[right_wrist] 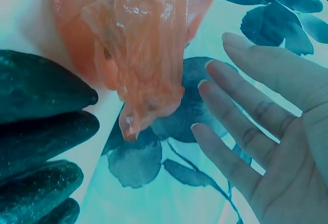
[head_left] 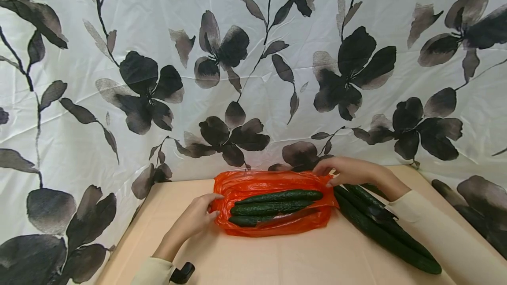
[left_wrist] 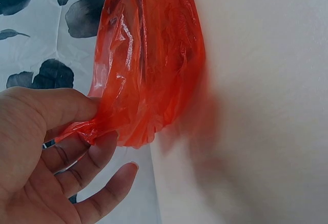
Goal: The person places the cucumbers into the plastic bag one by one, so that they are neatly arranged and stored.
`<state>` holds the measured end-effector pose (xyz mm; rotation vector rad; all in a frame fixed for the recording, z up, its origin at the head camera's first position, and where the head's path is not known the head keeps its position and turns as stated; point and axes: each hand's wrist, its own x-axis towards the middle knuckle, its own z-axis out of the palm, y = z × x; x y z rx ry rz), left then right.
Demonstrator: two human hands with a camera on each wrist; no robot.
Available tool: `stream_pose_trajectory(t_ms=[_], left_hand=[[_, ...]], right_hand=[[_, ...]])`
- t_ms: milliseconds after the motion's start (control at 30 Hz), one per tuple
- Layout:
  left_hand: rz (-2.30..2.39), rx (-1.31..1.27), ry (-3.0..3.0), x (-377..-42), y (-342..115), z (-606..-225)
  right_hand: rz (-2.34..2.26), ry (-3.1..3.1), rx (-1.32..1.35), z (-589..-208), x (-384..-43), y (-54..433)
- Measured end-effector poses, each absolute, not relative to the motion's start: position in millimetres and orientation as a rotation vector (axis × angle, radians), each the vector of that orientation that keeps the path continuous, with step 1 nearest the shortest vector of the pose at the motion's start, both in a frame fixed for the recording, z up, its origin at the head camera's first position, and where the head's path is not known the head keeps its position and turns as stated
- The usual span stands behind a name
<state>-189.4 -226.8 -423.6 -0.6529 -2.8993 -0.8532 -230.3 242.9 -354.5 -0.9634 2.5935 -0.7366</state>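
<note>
A red plastic bag (head_left: pixel 277 180) lies on the table, with dark green cucumbers (head_left: pixel 273 207) in its middle, framed by crumpled plastic. At the bag's left end my left hand (head_left: pixel 200 212) pinches a gathered bit of the plastic, which the left wrist view shows between thumb and fingers (left_wrist: pixel 105 149). My right hand (head_left: pixel 354 173) is at the bag's upper right corner. In the right wrist view its fingers (right_wrist: pixel 246 126) are extended and apart from the twisted bag end (right_wrist: pixel 148 98). Loose cucumbers (head_left: pixel 390 236) lie to the right, partly behind the right forearm.
The pale table (head_left: pixel 273 258) runs toward me in front of the bag. Behind it hangs a white cloth (head_left: pixel 277 91) with dark flowers, close to the bag's far side. Black devices sit at the left wrist (head_left: pixel 183 272) and the right wrist (head_left: pixel 382 214).
</note>
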Motion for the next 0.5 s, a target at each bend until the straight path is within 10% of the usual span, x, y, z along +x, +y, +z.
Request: stream_pose_trajectory(t_ms=[500], left_hand=[[-0.851,-0.644,-2.881,-190.3,-228.2,-424.7]], right_hand=[[-0.774,2.632,-0.858,-353.7,-218.0,282.9]])
